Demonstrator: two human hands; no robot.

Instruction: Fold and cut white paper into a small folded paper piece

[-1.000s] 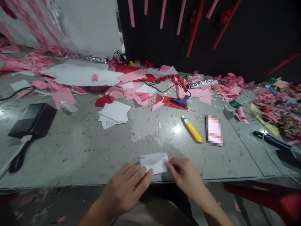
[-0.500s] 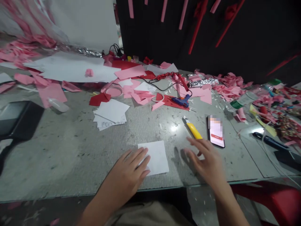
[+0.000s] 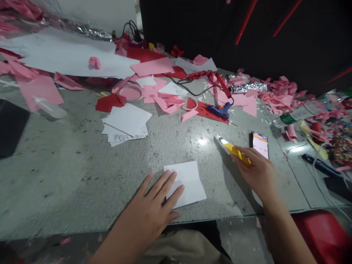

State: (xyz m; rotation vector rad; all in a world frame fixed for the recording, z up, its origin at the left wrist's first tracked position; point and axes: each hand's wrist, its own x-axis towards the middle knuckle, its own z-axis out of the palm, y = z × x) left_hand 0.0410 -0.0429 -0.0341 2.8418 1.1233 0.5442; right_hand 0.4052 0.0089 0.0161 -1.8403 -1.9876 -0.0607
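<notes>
A white sheet of paper (image 3: 189,181) with a crease lies near the front edge of the grey table (image 3: 82,172). My left hand (image 3: 152,205) rests flat on its left part, fingers stretched out. My right hand (image 3: 257,170) is to the right of the sheet, fingers closed around a yellow utility knife (image 3: 235,152) whose tip points up and left. A phone (image 3: 260,145) with a lit screen lies just beyond that hand.
A stack of white paper squares (image 3: 125,124) lies at centre left. Pink and red paper scraps, a blue glue gun (image 3: 220,110), tape rings (image 3: 189,103) and foil cover the back. A black object (image 3: 11,126) sits at the left edge, a red stool (image 3: 321,231) at lower right.
The folded paper has been opened out flat. My right hand left the paper, moved right and took hold of the yellow knife. My left hand stayed on the sheet.
</notes>
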